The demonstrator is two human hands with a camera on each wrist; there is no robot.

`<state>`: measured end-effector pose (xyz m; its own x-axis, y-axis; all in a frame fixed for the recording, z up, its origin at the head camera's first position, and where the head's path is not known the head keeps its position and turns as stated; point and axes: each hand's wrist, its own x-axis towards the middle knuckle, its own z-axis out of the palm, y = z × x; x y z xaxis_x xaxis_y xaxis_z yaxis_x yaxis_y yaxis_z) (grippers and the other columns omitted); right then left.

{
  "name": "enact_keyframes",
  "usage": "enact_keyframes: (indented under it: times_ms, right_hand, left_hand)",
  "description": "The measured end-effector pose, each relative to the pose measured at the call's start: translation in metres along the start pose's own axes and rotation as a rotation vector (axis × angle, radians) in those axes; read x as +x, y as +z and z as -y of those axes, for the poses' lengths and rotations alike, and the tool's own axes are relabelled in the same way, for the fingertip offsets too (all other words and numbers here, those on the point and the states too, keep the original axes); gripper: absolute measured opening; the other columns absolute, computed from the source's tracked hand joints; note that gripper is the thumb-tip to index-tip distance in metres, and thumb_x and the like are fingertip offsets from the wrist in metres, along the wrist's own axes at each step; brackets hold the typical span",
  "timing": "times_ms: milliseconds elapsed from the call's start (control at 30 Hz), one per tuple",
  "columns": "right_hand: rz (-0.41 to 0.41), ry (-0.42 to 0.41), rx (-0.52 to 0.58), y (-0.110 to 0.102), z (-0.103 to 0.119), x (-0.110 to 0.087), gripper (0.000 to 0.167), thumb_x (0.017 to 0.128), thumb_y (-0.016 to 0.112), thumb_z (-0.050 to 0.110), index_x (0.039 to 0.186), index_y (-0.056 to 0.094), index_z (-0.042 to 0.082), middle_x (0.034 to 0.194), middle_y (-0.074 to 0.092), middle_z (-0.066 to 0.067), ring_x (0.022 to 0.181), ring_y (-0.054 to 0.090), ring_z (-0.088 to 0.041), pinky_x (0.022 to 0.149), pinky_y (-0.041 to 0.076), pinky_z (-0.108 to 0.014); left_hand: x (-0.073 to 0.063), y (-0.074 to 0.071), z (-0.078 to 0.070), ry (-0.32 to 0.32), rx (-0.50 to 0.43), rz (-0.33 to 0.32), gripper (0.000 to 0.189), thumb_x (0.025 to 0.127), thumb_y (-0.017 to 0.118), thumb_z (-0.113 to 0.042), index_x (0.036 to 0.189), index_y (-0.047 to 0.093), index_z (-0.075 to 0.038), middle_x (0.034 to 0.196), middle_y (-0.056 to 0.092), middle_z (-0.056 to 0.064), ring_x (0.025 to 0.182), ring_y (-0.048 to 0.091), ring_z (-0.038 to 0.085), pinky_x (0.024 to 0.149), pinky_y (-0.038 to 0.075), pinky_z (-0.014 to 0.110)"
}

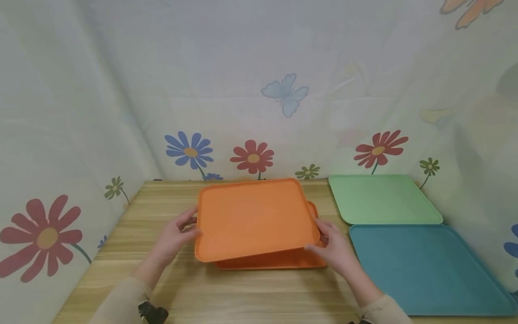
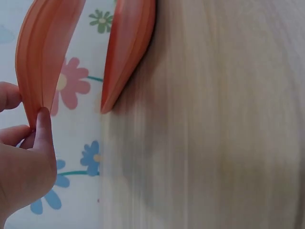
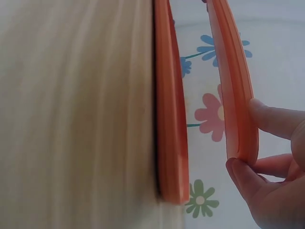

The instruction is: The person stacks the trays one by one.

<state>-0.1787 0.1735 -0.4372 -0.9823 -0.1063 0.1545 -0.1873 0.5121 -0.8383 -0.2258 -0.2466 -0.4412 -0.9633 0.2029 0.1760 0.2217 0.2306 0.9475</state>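
Okay, clock face centred on the held orange rectangular shallow tray, plastic by the look of it; 12 = far side. It's held raised over the worktop, skewed above a second orange rectangular tray, which lies flat on the wood-grain worktop and peeks out at 3 and 5–6 o'clock. Gap between the two is seen in both wrist views, so no contact at the visible sides; far edge can't be checked.

Left hand, about 9 o'clock: rim pinched between thumb and fingers, opened only to rim thickness. Right hand, about 4 o'clock: pinched likewise, near the corner. Nothing else is held.

Pale green rectangular tray is laid at 3, teal-blue rectangular tray at 3–4, edges apparently meeting; overlap can't be told.

Step in hand, as judged: one orange tray being handled separately from the other, two-handed. Whether it's being raised or lowered can't be read from this.

Next move, as judged: both hands to be moved together, tray squared up, both pinches maintained, and the 6 o'clock edge kept clear of the lower rim so it isn't snagged.
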Motion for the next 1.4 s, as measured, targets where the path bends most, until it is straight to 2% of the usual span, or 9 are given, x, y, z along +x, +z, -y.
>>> enact_keyframes:
  times_ms: [200,300,400,533,667,867,967,1133,1400]
  right_hand:
    - [-0.011,0.016,-0.1,-0.006,-0.009,-0.01,0.077,0.078,0.085,0.007,0.14,0.044,-0.015,0.129,0.049,-0.03,0.114,0.058,-0.042,0.091,0.053,-0.041]
    - [-0.021,0.016,-0.12,-0.006,-0.013,-0.015,0.076,0.076,0.086,0.006,0.137,0.046,-0.017,0.126,0.05,-0.03,0.112,0.058,-0.042,0.09,0.054,-0.04]
    - [-0.039,0.013,-0.212,-0.007,-0.018,-0.018,0.076,0.074,0.088,0.01,0.134,0.05,-0.017,0.123,0.053,-0.029,0.111,0.057,-0.04,0.09,0.053,-0.045]
    - [-0.04,0.025,-0.304,-0.007,-0.022,-0.019,0.078,0.073,0.089,0.015,0.134,0.052,-0.015,0.119,0.056,-0.027,0.108,0.058,-0.04,0.09,0.051,-0.05]
    - [-0.012,0.056,-0.319,-0.005,-0.023,-0.018,0.081,0.072,0.09,0.019,0.134,0.051,-0.015,0.118,0.056,-0.025,0.105,0.06,-0.039,0.088,0.051,-0.05]
    - [0.01,0.078,-0.361,-0.004,-0.024,-0.017,0.082,0.071,0.091,0.024,0.133,0.053,-0.015,0.122,0.055,-0.027,0.109,0.058,-0.042,0.089,0.051,-0.052]
    - [0.013,0.07,-0.384,-0.003,-0.026,-0.017,0.081,0.07,0.091,0.025,0.131,0.055,-0.015,0.121,0.056,-0.027,0.109,0.058,-0.042,0.088,0.05,-0.053]
    - [0.011,0.052,-0.395,-0.003,-0.029,-0.016,0.079,0.07,0.092,0.026,0.129,0.057,-0.014,0.12,0.057,-0.027,0.108,0.058,-0.042,0.088,0.05,-0.053]
    - [0.035,0.047,-0.42,-0.005,-0.027,-0.018,0.077,0.071,0.091,0.026,0.127,0.058,-0.015,0.118,0.058,-0.025,0.104,0.059,-0.039,0.085,0.051,-0.05]
  left_hand:
    - [0.003,0.015,0.006,-0.003,0.003,0.023,0.068,0.086,0.069,0.007,0.147,0.037,0.011,0.151,0.035,0.028,0.123,0.048,0.035,0.105,0.043,0.037]
    - [0.007,0.022,0.012,0.005,0.001,0.028,0.067,0.085,0.068,0.009,0.145,0.038,0.012,0.151,0.035,0.028,0.121,0.05,0.034,0.105,0.042,0.044]
    - [0.01,0.027,0.017,0.008,-0.001,0.039,0.067,0.085,0.069,0.01,0.144,0.039,0.013,0.151,0.035,0.03,0.119,0.051,0.032,0.105,0.041,0.047]
    - [0.012,0.031,0.022,-0.02,0.007,0.041,0.067,0.085,0.07,0.009,0.145,0.039,0.012,0.145,0.042,0.031,0.119,0.051,0.036,0.104,0.042,0.045]
    - [0.014,0.031,0.025,-0.044,0.035,0.05,0.068,0.086,0.07,0.007,0.146,0.039,0.009,0.139,0.049,0.03,0.12,0.05,0.039,0.104,0.043,0.044]
    - [0.019,0.034,0.03,-0.034,0.085,0.062,0.066,0.085,0.07,0.007,0.144,0.04,0.012,0.129,0.056,0.03,0.115,0.054,0.039,0.101,0.046,0.045]
    - [0.021,0.034,0.031,-0.032,0.089,0.071,0.066,0.084,0.07,0.008,0.143,0.04,0.014,0.126,0.057,0.03,0.112,0.056,0.04,0.096,0.05,0.039]
    - [0.022,0.036,0.033,-0.054,0.094,0.085,0.067,0.084,0.071,0.007,0.142,0.04,0.015,0.117,0.062,0.028,0.106,0.059,0.038,0.084,0.053,0.024]
    - [0.026,0.038,0.041,-0.072,0.122,0.097,0.068,0.082,0.072,0.006,0.143,0.042,0.013,0.113,0.065,0.024,0.1,0.06,0.029,0.078,0.052,0.024]
